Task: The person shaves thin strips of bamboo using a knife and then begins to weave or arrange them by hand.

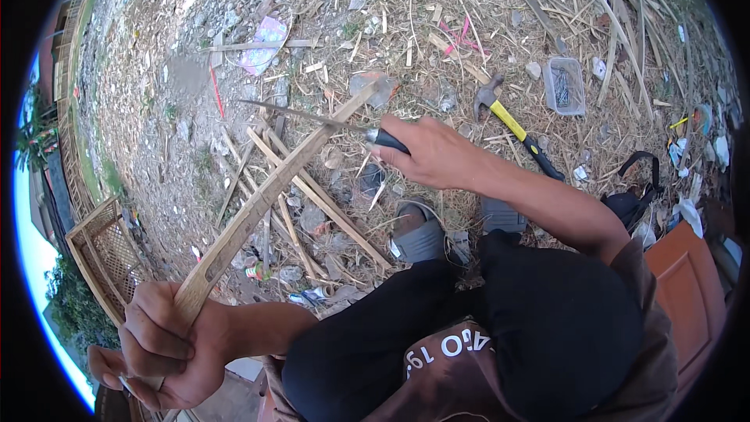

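Note:
My left hand is closed round the near end of a long split bamboo slat, which slants up and away to the right. In my right hand is the black handle of a long-bladed knife. Its dark, narrow blade points left and crosses the slat near the far end. Whether the edge bites into the slat or only rests on it, I cannot tell. Below the crossing, several thin bamboo strips lie on the ground in front of my feet.
A claw hammer with a yellow and black handle lies right of my right hand. Beyond it stands a clear plastic box of nails. Pink string, a red pencil-like stick and long strips litter the straw-covered ground. An orange-brown chair is at right.

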### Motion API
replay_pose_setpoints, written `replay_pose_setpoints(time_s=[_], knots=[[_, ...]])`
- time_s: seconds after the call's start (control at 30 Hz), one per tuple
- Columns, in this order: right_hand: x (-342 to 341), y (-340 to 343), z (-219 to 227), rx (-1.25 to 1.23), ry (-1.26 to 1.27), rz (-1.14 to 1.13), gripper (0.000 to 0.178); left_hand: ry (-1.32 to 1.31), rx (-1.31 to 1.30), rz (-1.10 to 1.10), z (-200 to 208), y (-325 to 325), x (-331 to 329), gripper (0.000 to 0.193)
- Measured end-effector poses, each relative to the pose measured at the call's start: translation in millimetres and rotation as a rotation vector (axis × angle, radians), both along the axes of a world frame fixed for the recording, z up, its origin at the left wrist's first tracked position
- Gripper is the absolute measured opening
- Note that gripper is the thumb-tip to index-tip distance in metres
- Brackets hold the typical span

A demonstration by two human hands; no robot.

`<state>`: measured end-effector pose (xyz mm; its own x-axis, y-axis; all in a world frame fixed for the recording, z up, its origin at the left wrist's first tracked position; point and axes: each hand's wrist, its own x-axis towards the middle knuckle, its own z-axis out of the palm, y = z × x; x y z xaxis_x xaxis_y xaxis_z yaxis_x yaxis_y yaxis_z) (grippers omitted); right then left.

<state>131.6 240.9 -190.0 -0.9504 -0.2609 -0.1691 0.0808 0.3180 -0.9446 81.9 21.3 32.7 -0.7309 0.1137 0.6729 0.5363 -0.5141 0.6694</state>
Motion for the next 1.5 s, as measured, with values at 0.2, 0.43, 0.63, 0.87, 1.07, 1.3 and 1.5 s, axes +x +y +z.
replay_pose_setpoints(time_s=[0.2, 0.43, 0.63, 0.87, 1.07, 1.3, 1.5], knots=[[-11.5, 10.0, -21.2, 0.14, -0.119, 0.022, 0.033, -0.056, -0.028, -0.067, 2.7, -4.2, -4.2, 0.012], [7.6, 26.6, -89.6, 0.175, -0.215, -0.128, 0.03, -0.028, -0.017, 0.022, 4.4, -5.4, -13.1, 0.012], [9.5, 5.3, 2.7, 0.029, -0.114, 0.066, 0.027, -0.035, 0.005, 0.031, 2.5, -14.7, -9.9, 0.011], [5.6, 12.7, -28.3, 0.111, -0.311, -0.037, 0.032, -0.042, 0.005, 0.012, 1.0, -15.6, -14.6, 0.012], [-1.9, 29.9, -65.5, 0.223, -0.354, -0.075, 0.031, -0.034, 0.026, 0.152, 0.0, -26.0, -20.3, 0.012], [3.9, 13.8, -46.7, 0.132, -0.199, -0.073, 0.03, -0.052, 0.052, -0.005, -0.3, -26.8, -21.2, 0.012], [-2.3, 11.6, 4.3, 0.061, -0.216, 0.093, 0.031, -0.011, 0.048, -0.145, -8.7, -16.7, -17.9, 0.01]])
